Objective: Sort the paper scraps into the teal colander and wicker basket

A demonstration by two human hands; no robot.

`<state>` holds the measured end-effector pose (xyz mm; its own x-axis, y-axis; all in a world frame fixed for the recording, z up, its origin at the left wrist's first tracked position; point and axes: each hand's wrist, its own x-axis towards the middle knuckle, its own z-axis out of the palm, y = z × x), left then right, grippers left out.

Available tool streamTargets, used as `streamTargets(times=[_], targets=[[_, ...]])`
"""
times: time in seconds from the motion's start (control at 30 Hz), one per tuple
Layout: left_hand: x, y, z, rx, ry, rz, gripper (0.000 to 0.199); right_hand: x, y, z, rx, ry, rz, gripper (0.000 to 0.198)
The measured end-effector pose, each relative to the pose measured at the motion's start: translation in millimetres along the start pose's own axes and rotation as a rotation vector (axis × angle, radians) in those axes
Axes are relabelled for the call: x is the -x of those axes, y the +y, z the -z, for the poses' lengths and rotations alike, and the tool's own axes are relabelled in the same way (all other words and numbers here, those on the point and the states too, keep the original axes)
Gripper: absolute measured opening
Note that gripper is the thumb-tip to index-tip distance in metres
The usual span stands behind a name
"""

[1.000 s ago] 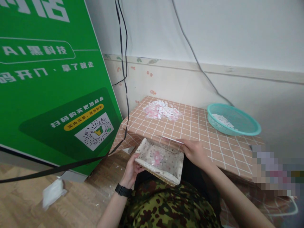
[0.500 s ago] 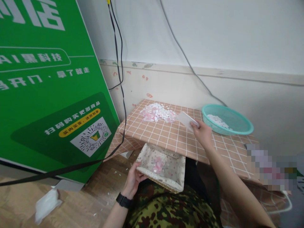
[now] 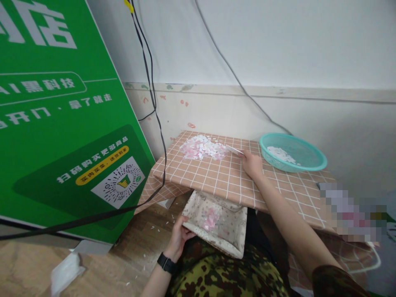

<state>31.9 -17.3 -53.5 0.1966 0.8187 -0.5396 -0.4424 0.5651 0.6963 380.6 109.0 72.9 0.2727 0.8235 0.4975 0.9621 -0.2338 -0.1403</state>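
My left hand (image 3: 178, 238) grips the near left rim of a fabric-lined basket (image 3: 230, 241), which is tilted below the table's front edge. Some pink and white paper scraps (image 3: 210, 218) lie in its bottom. Over the table, my right hand (image 3: 252, 164) pinches a flat white card (image 3: 234, 150), seen nearly edge-on. The card's far end is at the right side of a heap of pink and white paper scraps (image 3: 202, 147); whether it touches them I cannot tell.
A brown checked cloth (image 3: 216, 177) covers the table. At its right stands a turquoise plastic basket (image 3: 309, 163) with white scraps inside. A green sign (image 3: 71, 123) fills the left, with a black strap (image 3: 161, 140) hanging before it. A white bag (image 3: 66, 272) lies on the floor.
My right hand has moved a little left, and the card has turned from showing its flat face to nearly edge-on. My left hand still holds the basket.
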Motion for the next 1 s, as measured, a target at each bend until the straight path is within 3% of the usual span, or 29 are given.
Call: streamTargets(times=[0.23, 0.47, 0.63, 0.83, 1.0], targets=[[-1.6, -0.4, -4.3, -0.058, 0.045, -0.021, 0.028, 14.1, 4.4, 4.8, -0.083, 0.104, -0.007, 0.034], [-1.7, -2.7, -4.9, -0.057, 0.062, -0.045, 0.031, 15.2, 6.6, 1.5, -0.326, 0.131, 0.016, 0.044], [-2.3, -8.3, -4.7, -0.06, 0.087, -0.113, 0.035, 13.2, 13.2, 0.7, -0.324, 0.188, -0.059, 0.044], [-2.3, -8.4, -3.2, -0.056, 0.08, -0.107, 0.037, 12.7, 11.1, 1.3, -0.4, 0.115, 0.0, 0.043], [-3.6, -10.7, -0.5, -0.06, 0.075, -0.152, 0.041, 7.6, 18.0, 1.3, -0.448, 0.193, -0.152, 0.041]])
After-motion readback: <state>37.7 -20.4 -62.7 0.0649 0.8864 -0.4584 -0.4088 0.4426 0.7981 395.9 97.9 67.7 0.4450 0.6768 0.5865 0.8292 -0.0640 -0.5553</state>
